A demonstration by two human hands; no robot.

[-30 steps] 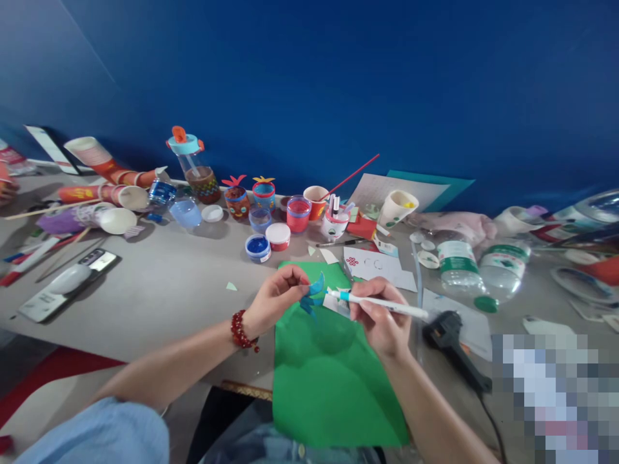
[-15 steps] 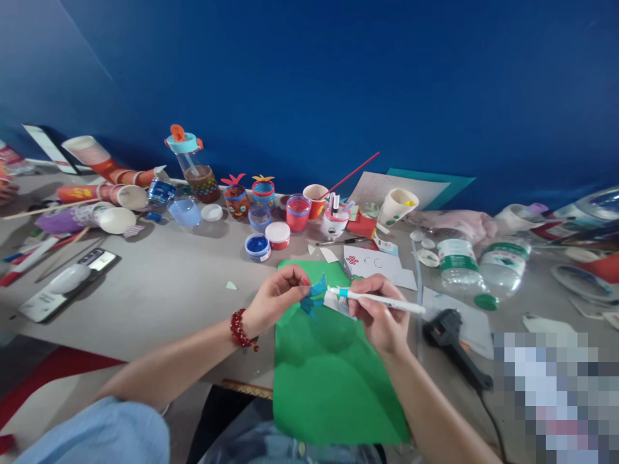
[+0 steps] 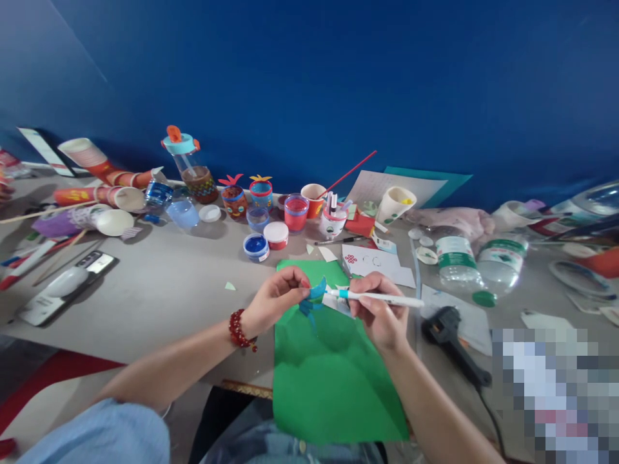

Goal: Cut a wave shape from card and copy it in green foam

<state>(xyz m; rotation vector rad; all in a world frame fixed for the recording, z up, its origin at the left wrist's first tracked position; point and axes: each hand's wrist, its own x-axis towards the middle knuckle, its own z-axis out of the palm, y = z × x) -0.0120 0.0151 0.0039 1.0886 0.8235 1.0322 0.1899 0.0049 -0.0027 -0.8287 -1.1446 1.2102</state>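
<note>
Between the thumb and fingers of my left hand (image 3: pixel 278 299) is a small blue paper cutout (image 3: pixel 316 291) with pointed, leaf-like ends. My right hand (image 3: pixel 380 306) grips a white marker (image 3: pixel 387 298) with a light-blue band, held nearly level. The marker's tip is at the right end of the cutout; whether it touches cannot be made out. Both hands are over a green sheet (image 3: pixel 333 380) that hangs past the table's front edge. A white card with a red knot print (image 3: pixel 372 261) lies just beyond my right hand.
An open jar of blue paint (image 3: pixel 256 245), a red-filled cup (image 3: pixel 296 216) and a decorated pen cup (image 3: pixel 333 224) stand behind the hands. To the right are a black glue gun (image 3: pixel 452 341) and plastic bottles (image 3: pixel 454 254). A phone (image 3: pixel 68 290) lies left.
The blue cutout has turned slightly in my left hand, its lower points now hanging differently. The marker has become a little more level. The whole view has shifted slightly.
</note>
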